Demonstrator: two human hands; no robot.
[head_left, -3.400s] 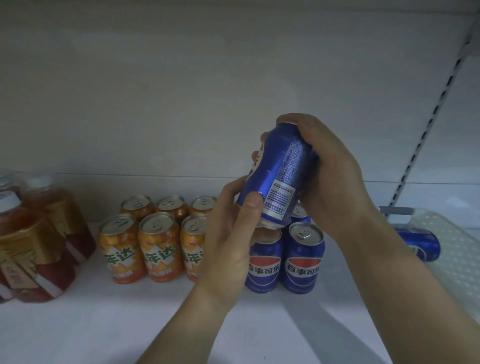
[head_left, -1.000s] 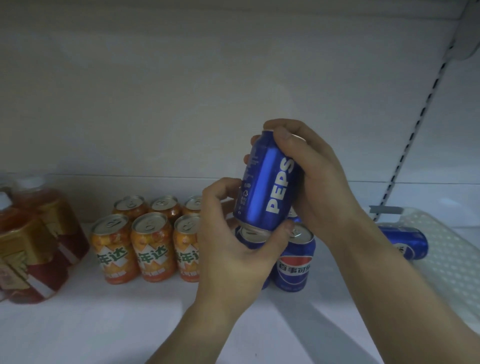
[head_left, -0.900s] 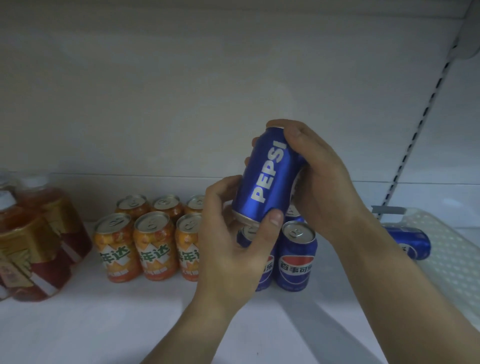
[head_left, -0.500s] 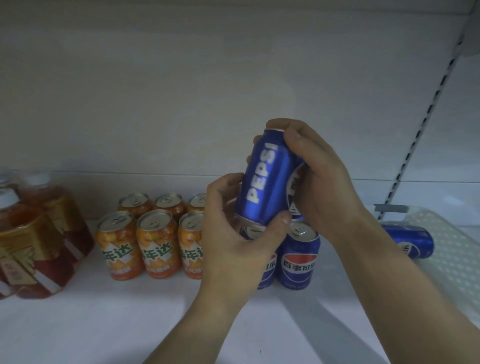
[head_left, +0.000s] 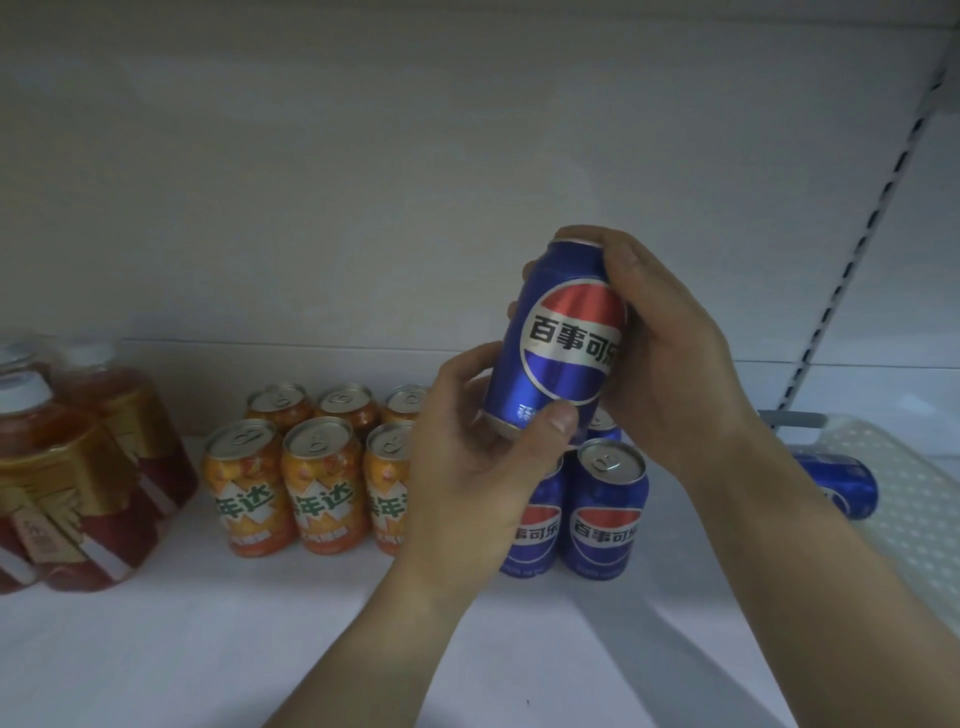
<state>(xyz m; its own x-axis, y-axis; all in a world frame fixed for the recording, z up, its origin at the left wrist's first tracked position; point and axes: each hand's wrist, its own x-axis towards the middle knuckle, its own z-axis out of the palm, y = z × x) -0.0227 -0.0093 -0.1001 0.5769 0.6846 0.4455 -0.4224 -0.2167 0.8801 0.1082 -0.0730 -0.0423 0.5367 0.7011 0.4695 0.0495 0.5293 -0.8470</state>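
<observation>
We held the blue can (head_left: 563, 343) up over the shelf (head_left: 208, 649); our left hand (head_left: 467, 467) gripped its bottom, our right hand (head_left: 670, 364) gripped its top.

Dim, bluish view of a shelf, with soft shadows and fine grain.

Weak, cool light comes from above. The back wall (head_left: 363, 182) over the hands is a flat grey that darkens toward the upper corners. The can (head_left: 566, 338), held between the left hand (head_left: 467, 467) and the right hand (head_left: 670, 353), is the sharpest thing in view. Its label is readable, with a mild sheen on the white band. A blurred grey shadow lies on the shelf (head_left: 156, 649) between the 2 forearms, below the hands. The bottles (head_left: 67, 467) far left of the left hand look murky and soft. The slotted rail (head_left: 852, 291) up and right of the right hand leans with wide-angle bending.
</observation>
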